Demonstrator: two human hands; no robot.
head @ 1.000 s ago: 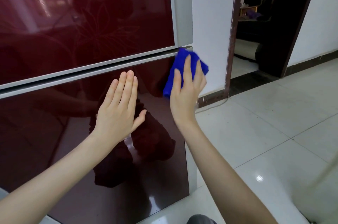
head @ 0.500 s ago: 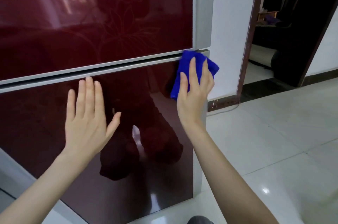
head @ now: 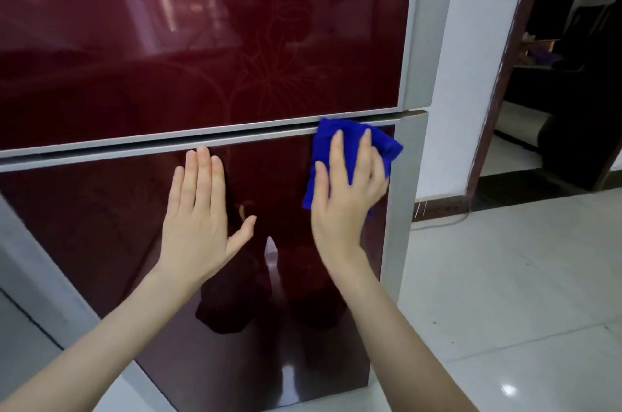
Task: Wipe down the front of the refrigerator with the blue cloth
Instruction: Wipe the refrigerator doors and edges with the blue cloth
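Blue cloth (head: 323, 138) lies bunched against the top right corner of the lower door (head: 84, 236) of the refrigerator (head: 413, 41), its upper edge touching the grey seam (head: 134, 148) between the two doors and its right side overlapping the grey side frame. Right hand (head: 343, 206) presses it flat to the glass: fingers (head: 336, 155) are straight and slightly apart across the fabric, thumb out to the left, with no pinch or curl evident; the outermost fingers at the cloth's right edge are too blurred to judge. This open-palm hold appears chosen to spread pressure over the wad and keep it in contact with the panel. Left hand (head: 198, 219) rests flat on the same door to the left of the cloth, apart from it, fingers together and pointing up with the tips just under the top trim, thumb splayed right; in the inspector's judgement it serves to brace the body and steady the door against the wiping push. Dark red glass on both doors is glossy and reflective, so smears cannot be assessed. Upper door (head: 168, 41) carries a faint floral pattern. Work appears to be in hand at the corner, with the broad lower panel below the hands yet to be covered. White tiled floor (head: 505, 277) and a dark doorway (head: 555, 91) lie to the right.
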